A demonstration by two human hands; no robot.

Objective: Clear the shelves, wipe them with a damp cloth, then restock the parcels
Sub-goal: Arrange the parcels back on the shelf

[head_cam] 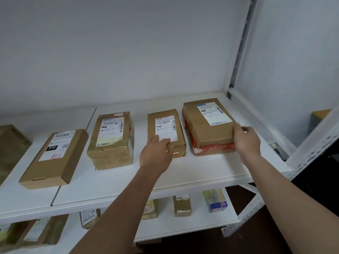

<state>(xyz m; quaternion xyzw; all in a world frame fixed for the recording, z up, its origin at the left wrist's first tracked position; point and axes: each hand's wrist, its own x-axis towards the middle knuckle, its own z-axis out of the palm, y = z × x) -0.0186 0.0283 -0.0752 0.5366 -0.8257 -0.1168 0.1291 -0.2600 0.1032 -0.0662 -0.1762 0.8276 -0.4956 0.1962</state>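
Several brown parcels with white labels lie in a row on the white upper shelf. My left hand grips the near end of the small middle parcel, thumb on its label. My right hand holds the near right corner of the larger parcel with red tape at the right end. Further left lie a taped parcel and a flat cardboard box marked 010.
Another brown parcel sits at the far left edge. The lower shelf carries several small parcels. A white metal upright and angled frame bound the shelf on the right. The white wall stands behind.
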